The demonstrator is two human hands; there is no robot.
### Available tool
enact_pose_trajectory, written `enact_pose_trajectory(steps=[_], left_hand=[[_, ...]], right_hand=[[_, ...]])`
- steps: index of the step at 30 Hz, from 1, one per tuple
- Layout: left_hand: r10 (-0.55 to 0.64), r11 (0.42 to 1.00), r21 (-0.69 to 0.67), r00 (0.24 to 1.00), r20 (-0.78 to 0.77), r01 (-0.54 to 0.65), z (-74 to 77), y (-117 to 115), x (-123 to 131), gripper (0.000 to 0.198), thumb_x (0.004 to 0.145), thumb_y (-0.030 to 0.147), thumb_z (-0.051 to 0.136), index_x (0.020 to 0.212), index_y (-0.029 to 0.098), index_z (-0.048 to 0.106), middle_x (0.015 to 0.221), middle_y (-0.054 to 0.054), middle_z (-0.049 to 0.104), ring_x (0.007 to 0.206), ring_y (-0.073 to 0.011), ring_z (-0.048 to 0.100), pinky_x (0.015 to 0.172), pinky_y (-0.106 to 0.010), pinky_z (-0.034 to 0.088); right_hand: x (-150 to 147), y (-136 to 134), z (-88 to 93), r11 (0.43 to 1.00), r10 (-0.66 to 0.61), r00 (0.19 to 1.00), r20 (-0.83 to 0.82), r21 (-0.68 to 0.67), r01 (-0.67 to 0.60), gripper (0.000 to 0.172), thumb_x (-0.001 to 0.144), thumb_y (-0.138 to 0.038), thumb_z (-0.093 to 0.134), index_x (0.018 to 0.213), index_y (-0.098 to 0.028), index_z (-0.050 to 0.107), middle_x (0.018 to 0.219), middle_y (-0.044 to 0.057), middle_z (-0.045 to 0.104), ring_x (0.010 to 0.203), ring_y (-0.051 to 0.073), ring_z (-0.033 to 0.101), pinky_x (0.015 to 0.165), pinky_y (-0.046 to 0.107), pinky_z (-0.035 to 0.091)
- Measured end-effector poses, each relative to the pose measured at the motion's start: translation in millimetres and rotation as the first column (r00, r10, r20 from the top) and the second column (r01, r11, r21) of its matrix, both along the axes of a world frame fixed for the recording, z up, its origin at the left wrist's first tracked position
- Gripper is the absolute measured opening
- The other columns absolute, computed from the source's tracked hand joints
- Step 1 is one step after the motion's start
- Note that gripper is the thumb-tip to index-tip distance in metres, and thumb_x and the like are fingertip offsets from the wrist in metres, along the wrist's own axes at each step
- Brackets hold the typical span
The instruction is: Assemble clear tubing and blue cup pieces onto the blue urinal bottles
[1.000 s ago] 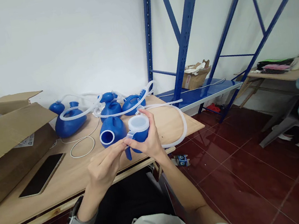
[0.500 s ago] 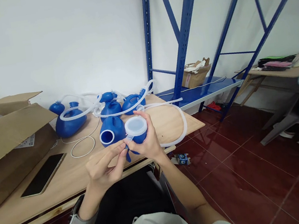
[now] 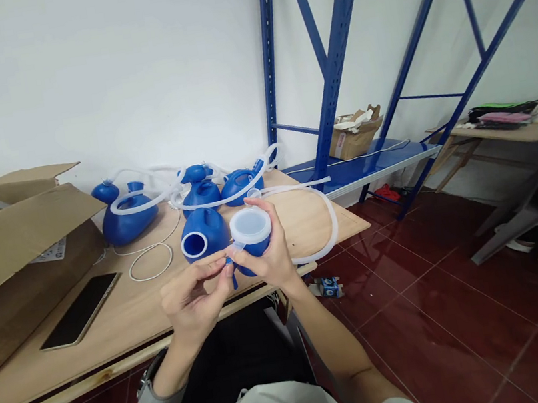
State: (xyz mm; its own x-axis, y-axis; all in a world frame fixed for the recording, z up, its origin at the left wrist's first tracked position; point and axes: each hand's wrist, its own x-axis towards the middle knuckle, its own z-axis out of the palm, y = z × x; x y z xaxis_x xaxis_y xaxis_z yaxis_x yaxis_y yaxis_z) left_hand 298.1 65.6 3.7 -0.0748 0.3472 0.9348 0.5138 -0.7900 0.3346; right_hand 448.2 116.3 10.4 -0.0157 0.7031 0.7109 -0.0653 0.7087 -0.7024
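My right hand (image 3: 274,260) is closed around a blue cup-shaped piece (image 3: 258,248) with a translucent white lid (image 3: 250,223) facing up. Beside it, my left hand (image 3: 197,294) pinches a small blue strap (image 3: 234,275) below the lid's tab, its fingertips close to my right thumb. How the strap joins the piece is hidden by my fingers. Just left of the lid lies a blue plastic bottle (image 3: 212,230) with a handle, its white-rimmed round mouth turned towards me.
Behind are more blue bottles (image 3: 131,221) with clear tubing (image 3: 333,219) looped about them. A cardboard box (image 3: 18,252), a phone (image 3: 80,312) and a thin white cord (image 3: 153,277) are on the wooden table (image 3: 139,318). Blue metal shelving (image 3: 332,84) rises at the right.
Both hands and the lidded piece have shifted slightly right in view, along with the whole scene. The blue strap now hangs straighter under my left fingertips; both holds continue.
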Motion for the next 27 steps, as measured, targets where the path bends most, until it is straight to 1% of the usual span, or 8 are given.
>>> enact_pose_trajectory(steps=[4,7,12,15,18,21,24,27], left_hand=[[0.023,0.999,0.021,0.998,0.062,-0.024,-7.7,0.5,5.6,0.007,0.088,0.019,0.079,0.085,0.018,0.073,0.08,-0.004,0.082,0.078,-0.0235,0.082,0.07,-0.031,0.07],[0.025,0.999,0.037,0.997,0.078,-0.028,-14.1,2.1,7.3,0.006,0.089,0.017,0.078,0.091,0.018,0.073,0.087,-0.006,0.083,0.083,-0.0243,0.083,0.073,-0.032,0.07],[0.122,0.985,0.125,0.992,-0.033,-0.117,-23.3,8.0,2.7,0.015,0.087,0.011,0.079,0.099,0.019,0.073,0.102,-0.008,0.084,0.09,-0.0251,0.082,0.079,-0.035,0.07],[0.144,0.98,0.152,0.986,-0.083,-0.131,-22.0,10.2,1.6,0.016,0.088,0.01,0.077,0.101,0.019,0.073,0.104,-0.009,0.083,0.091,-0.0245,0.082,0.079,-0.034,0.069],[0.128,0.978,0.181,0.982,-0.137,-0.103,-9.9,10.3,-0.5,0.019,0.089,0.005,0.073,0.103,0.018,0.072,0.102,-0.01,0.083,0.09,-0.0221,0.081,0.08,-0.032,0.067],[0.142,0.978,0.194,0.936,-0.322,-0.082,12.1,10.0,-10.4,0.022,0.089,0.003,0.072,0.106,0.018,0.071,0.101,-0.009,0.082,0.089,-0.0196,0.08,0.082,-0.029,0.066],[0.182,0.96,0.28,0.814,-0.551,-0.025,34.4,11.2,-27.0,0.022,0.091,0.004,0.069,0.108,0.018,0.071,0.096,-0.008,0.081,0.088,-0.0197,0.08,0.081,-0.029,0.065],[0.265,0.914,0.403,0.685,-0.678,0.045,45.9,13.6,-40.0,0.02,0.095,0.009,0.066,0.11,0.021,0.073,0.098,-0.006,0.081,0.094,-0.0215,0.08,0.082,-0.031,0.066]], right_hand=[[-2.3,-2.3,-0.3,1.0,-0.016,1.0,-0.023,-0.015,0.016,0.077,0.074,-0.04,0.083,0.142,-0.024,0.05,0.13,0.011,0.065,0.111,0.028,0.069,0.099,0.044,0.06],[-3.6,-3.0,0.6,1.0,-0.019,0.998,-0.052,-0.017,0.019,0.076,0.074,-0.038,0.083,0.141,-0.024,0.05,0.126,0.009,0.067,0.107,0.026,0.069,0.099,0.042,0.059],[-3.0,-4.8,4.9,0.997,-0.058,0.998,-0.038,-0.047,0.056,0.083,0.074,-0.035,0.085,0.146,-0.024,0.045,0.119,0.007,0.069,0.106,0.025,0.069,0.101,0.041,0.058],[-1.5,-4.7,6.1,0.997,-0.04,0.999,-0.034,-0.064,0.038,0.085,0.074,-0.037,0.085,0.148,-0.025,0.044,0.12,0.007,0.07,0.106,0.024,0.069,0.101,0.04,0.058],[0.8,-3.1,6.3,0.997,-0.036,0.999,-0.032,-0.07,0.033,0.084,0.076,-0.037,0.085,0.149,-0.024,0.045,0.121,0.007,0.07,0.107,0.024,0.069,0.101,0.04,0.058],[4.3,-2.0,7.5,0.996,-0.057,0.998,-0.009,-0.065,0.056,0.081,0.077,-0.037,0.084,0.148,-0.024,0.046,0.124,0.007,0.069,0.113,0.025,0.067,0.103,0.04,0.057],[8.0,-3.1,9.7,0.996,-0.056,0.998,0.012,-0.066,0.057,0.08,0.077,-0.036,0.084,0.147,-0.024,0.048,0.126,0.007,0.068,0.114,0.025,0.067,0.104,0.041,0.057],[10.3,-3.8,10.7,0.996,-0.064,0.998,0.007,-0.061,0.065,0.079,0.077,-0.036,0.085,0.146,-0.025,0.05,0.125,0.007,0.068,0.113,0.026,0.068,0.104,0.043,0.057]])
